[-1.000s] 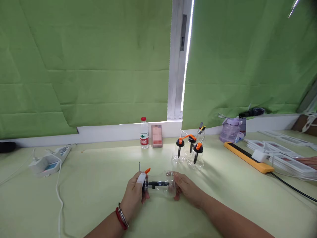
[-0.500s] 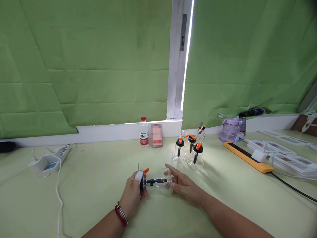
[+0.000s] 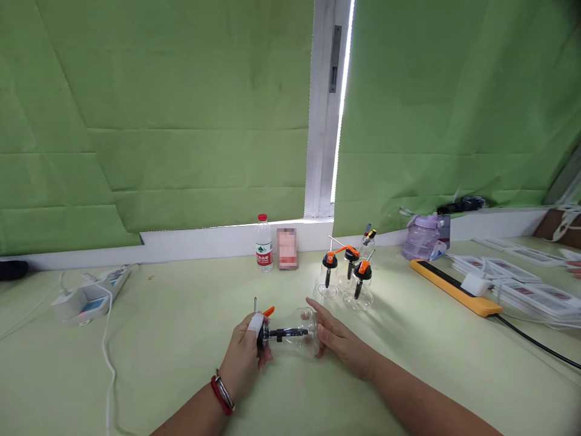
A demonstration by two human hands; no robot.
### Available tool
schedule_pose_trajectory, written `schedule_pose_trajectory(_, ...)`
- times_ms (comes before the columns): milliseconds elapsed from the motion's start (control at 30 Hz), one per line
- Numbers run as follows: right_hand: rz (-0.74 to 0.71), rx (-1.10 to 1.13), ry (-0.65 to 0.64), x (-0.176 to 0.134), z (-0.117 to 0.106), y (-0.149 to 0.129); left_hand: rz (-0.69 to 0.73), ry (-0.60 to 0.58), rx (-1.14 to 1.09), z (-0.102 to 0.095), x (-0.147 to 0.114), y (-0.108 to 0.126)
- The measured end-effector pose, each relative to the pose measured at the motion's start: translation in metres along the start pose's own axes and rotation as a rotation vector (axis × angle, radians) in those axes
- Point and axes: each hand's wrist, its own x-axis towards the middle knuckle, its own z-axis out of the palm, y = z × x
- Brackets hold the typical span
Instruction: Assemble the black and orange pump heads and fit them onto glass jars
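A clear bottle (image 3: 297,345) with a flared base lies sideways above the table, its black cap to the left and a black tube inside. My left hand (image 3: 245,345) is closed round the cap end, where an orange lever (image 3: 269,311) and a thin metal rod stick out. White tape wraps my left thumb. At the right, my right hand (image 3: 341,342) holds the base with its fingers and thumb round the rim, the index finger stretched along the far side. Beyond stand several similar bottles (image 3: 327,291) with black caps and orange levers, upright and close together.
A red-capped water bottle (image 3: 264,245) and a pink phone-like card (image 3: 287,249) stand by the wall. To the right are a purple jug (image 3: 421,239), an orange power strip (image 3: 447,284) and stacked white tags (image 3: 538,298). A white power strip (image 3: 97,297) lies left. Another person's hand (image 3: 575,269) shows at the right edge.
The bottle and my hands have shifted very slightly to the right. My right hand's fingers have moved a little at the base. Another person's hand has come into view at the right edge.
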Motion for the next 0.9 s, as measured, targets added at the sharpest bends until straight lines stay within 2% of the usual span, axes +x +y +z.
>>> schedule_pose_trajectory(100, -0.078, 0.016, -0.04, -0.0012, -0.0024, 0.0023, -0.005, 0.026, -0.02, 0.001, -0.0007, 0.0012)
schedule_pose_trajectory(333, -0.047, 0.049, -0.051, 0.0022, -0.0023, 0.0051, -0.002, 0.029, 0.019, 0.0033, -0.0025, 0.0023)
schedule_pose_trajectory(633, 0.163, 0.017, 0.022, 0.0048, 0.0043, 0.0061, 0.035, -0.028, 0.091, 0.0002, -0.0023, 0.0006)
schedule_pose_trajectory(733, 0.108, -0.019, 0.022, 0.0029, 0.0031, 0.0037, 0.035, -0.036, 0.071, -0.0003, -0.0018, 0.0018)
schedule_pose_trajectory(900, -0.11, -0.072, -0.022, -0.0028, 0.0005, -0.0008, 0.013, 0.017, -0.011, 0.0008, -0.0012, 0.0025)
